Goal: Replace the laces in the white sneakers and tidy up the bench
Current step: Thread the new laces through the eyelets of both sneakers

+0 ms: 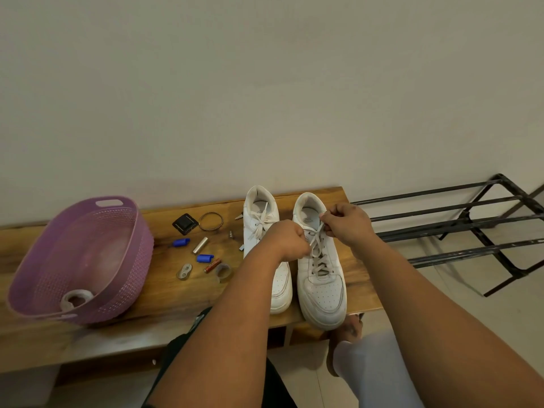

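While both hands pinch lace ends, left hand (290, 240) and right hand (347, 223) flank the right sneaker (321, 278), its length running toward the wall.

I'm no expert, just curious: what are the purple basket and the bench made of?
The purple basket looks like moulded plastic: even matte colour, a perforated weave pattern, a cut-out handle. The bench appears to be wood with a smooth, slightly glossy finish: brown grain streaks show, though it could be veneer.

Small clutter (203, 248) crowds bench (164, 293) beside sneakers (321, 278).
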